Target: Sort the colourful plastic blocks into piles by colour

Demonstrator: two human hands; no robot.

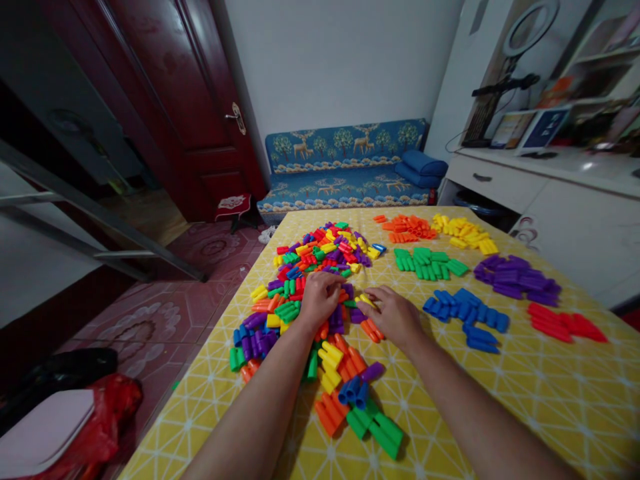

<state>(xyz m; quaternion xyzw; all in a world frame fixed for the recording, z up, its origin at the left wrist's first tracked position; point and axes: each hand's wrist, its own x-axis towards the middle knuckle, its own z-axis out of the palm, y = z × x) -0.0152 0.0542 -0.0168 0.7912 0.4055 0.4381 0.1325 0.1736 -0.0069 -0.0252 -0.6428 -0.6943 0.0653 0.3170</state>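
A big mixed heap of coloured plastic pegs (320,257) lies on the yellow patterned tablecloth (525,407). My left hand (320,298) rests on the heap's near part, fingers curled down among the pegs; what it grips is hidden. Beside it, my right hand (395,315) pinches a yellow peg (367,301) at the fingertips, with orange pegs (373,329) just under it. Sorted piles lie to the right: orange (407,228), yellow (465,233), green (430,262), purple (517,277), blue (467,312), red (565,323).
More loose pegs (355,400) lie between my forearms near the front. A blue patterned sofa (345,167) stands behind the table, a dark red door (190,100) to the left, a white cabinet (550,193) on the right. A red bag (107,417) lies on the floor.
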